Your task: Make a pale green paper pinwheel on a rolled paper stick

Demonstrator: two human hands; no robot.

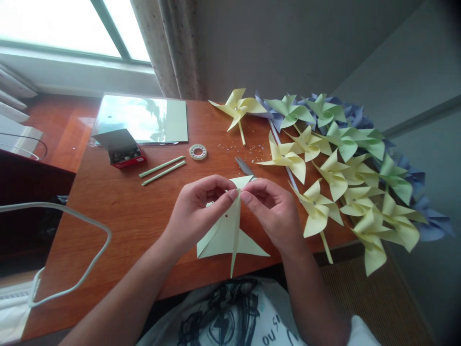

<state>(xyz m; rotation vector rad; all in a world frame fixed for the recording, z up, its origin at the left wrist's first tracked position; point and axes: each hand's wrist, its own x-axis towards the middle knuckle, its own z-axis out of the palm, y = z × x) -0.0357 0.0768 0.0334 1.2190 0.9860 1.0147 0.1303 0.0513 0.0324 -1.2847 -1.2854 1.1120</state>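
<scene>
My left hand (196, 206) and my right hand (272, 209) meet at the fingertips over a pale yellow cut paper square (228, 235). Both hands pinch folded paper corners together near its middle, above the wooden table (118, 211). The paper's flaps hang down toward the table's front edge. Just behind my fingers lie scissors (244, 166), partly hidden by the paper. A small dark mark shows near the paper's centre.
Finished paper pinwheels (334, 158) in yellow, green and blue cover the table's right side. Two green straws (163, 170), a tape roll (198, 152), a red box of pins (124, 153), a green cutting mat (144, 119) and scattered small bits (245, 148) lie behind.
</scene>
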